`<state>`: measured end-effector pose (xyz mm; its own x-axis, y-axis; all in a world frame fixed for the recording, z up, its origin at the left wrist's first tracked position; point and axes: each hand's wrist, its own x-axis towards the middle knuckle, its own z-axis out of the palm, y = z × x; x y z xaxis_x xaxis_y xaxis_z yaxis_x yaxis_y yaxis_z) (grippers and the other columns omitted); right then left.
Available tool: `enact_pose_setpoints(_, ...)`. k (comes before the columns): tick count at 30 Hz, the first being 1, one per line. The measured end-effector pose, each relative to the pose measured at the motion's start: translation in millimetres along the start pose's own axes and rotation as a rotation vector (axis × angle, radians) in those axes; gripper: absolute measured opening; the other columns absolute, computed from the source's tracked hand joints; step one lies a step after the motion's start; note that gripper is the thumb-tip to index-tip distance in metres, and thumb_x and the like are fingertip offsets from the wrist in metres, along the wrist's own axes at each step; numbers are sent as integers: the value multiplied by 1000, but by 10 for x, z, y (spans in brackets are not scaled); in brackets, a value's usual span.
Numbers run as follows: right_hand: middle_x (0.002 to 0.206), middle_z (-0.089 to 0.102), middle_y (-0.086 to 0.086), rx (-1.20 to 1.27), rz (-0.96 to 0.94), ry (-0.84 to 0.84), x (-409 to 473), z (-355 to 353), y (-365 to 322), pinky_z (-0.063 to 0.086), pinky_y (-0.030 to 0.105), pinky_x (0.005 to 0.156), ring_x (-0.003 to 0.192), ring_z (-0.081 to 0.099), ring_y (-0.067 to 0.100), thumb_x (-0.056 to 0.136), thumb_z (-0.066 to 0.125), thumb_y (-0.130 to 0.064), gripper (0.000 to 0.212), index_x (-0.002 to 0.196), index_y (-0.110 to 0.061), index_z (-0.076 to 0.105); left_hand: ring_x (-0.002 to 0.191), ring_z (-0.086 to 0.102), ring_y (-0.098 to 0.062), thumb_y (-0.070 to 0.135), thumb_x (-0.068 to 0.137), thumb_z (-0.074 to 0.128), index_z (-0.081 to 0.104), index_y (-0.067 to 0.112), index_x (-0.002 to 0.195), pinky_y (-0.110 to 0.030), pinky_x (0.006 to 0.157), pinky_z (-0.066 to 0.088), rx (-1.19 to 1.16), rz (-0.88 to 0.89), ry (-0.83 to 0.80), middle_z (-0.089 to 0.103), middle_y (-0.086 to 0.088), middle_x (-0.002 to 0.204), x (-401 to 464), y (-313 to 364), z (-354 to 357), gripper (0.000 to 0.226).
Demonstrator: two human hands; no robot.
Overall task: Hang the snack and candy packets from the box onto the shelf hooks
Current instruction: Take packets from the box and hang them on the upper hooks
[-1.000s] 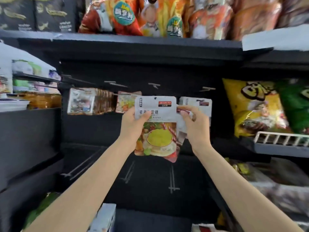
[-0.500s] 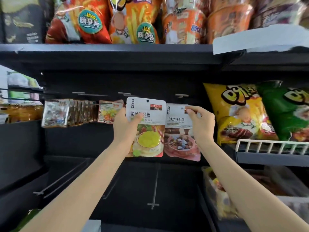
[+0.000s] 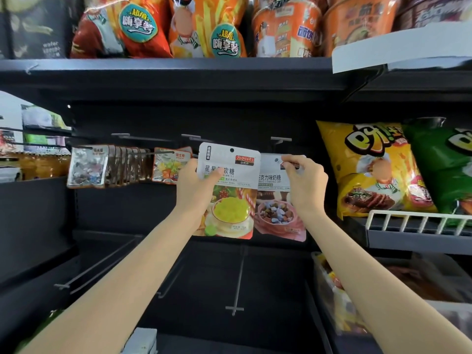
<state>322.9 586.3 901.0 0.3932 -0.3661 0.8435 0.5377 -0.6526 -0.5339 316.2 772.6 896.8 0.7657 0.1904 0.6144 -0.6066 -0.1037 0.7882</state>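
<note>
Both packets look light, thin, floppy w/ slick film; best held near the stiffer white header by the hang hole. Left hand (image 3: 198, 186) grips the gummy packet (image 3: 227, 192) at its left edge, thumb across the front, hole up near a shelf hook (image 3: 195, 137). Right hand (image 3: 305, 182) pinches the top of the choc candy packet (image 3: 277, 213), just beside it, under another hook (image 3: 280, 139). Neither looks threaded yet.

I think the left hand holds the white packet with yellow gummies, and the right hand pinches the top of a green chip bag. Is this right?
Not quite. The head view shows the right hand pinching the top of the white packet with chocolate candies, not a green chip bag. The left hand does hold the white packet with yellow gummies.
</note>
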Motion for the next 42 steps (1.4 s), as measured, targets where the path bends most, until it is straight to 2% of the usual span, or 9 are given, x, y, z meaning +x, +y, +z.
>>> enact_pose_setpoints(9, 133, 37, 12, -300, 95, -237, 120, 194, 218, 50, 28, 89, 119, 49, 24, 93, 53, -5, 47, 138, -17, 45, 93, 62, -3, 17, 90, 61, 59, 16, 115, -13, 63, 44, -11, -16, -24, 66, 6, 113, 14, -8, 4, 25)
enact_pose_setpoints(13, 141, 24, 15, -431, 148, -328, 143, 226, 196, 44, 33, 96, 130, 30, 29, 91, 56, -6, 57, 142, -24, 39, 94, 61, -2, 17, 89, 62, 59, 16, 117, -14, 66, 44, -4, -23, -51, 66, 8, 112, -12, -12, 19, 28)
enact_pose_setpoints(16, 146, 19, 15, -421, 97, -193, 69, 176, 151, 37, 32, 100, 135, 20, 30, 93, 56, -13, 43, 135, -20, 48, 95, 63, -4, 17, 89, 63, 60, 16, 115, -19, 70, 48, -21, -35, -79, 67, 7, 110, -35, -27, 46, 26)
enact_pose_setpoints(19, 130, 41, 8, -30, 56, 11, -31, 41, 120, 36, 9, 82, 120, 41, 20, 97, 47, -16, 28, 124, -18, 55, 95, 65, -7, 16, 88, 64, 59, 15, 112, -28, 78, 55, -62, -66, -130, 68, 4, 108, -74, -30, 124, 24)
enact_pose_setpoints(23, 111, 58, -6, 351, 17, -263, -172, -131, 10, 53, 19, 71, 95, 62, 4, 98, 47, -27, 34, 131, -34, 40, 98, 65, -11, 14, 84, 69, 48, 27, 115, -33, 84, 56, -131, -22, -163, 66, 1, 111, -79, -17, 339, 40)
enact_pose_setpoints(28, 127, 56, -5, 182, -2, -266, -96, -142, 90, 52, 37, 91, 115, 55, 12, 96, 53, -18, 38, 131, -33, 51, 113, 54, -9, 13, 88, 63, 39, 40, 134, -23, 89, 49, 27, 194, -244, 51, 13, 123, -53, -24, 641, 59)
enact_pose_setpoints(32, 126, 55, 2, 87, 52, -263, -42, -169, 160, 46, 9, 67, 98, 59, 15, 97, 50, -18, 38, 134, -29, 52, 118, 51, -16, 18, 92, 59, 52, 30, 131, -33, 99, 43, 155, 187, -249, 54, 2, 130, -22, -71, 768, 41)
enact_pose_setpoints(36, 127, 53, 3, 45, 69, -254, -39, -122, 210, 38, 11, 45, 55, 44, 6, 98, 49, -19, 39, 135, -32, 50, 124, 48, -21, 20, 93, 58, 48, 29, 136, -42, 104, 41, 185, 205, -245, 53, -1, 135, -29, -124, 784, 45)
enact_pose_setpoints(42, 114, 46, 4, -37, 54, -261, -13, -43, 268, 34, 11, 56, 64, 41, 4, 98, 49, -17, 43, 139, -31, 45, 107, 53, -20, 27, 95, 53, 38, 36, 141, -27, 96, 42, 339, 210, -244, 51, -8, 125, 38, -211, 830, 49)
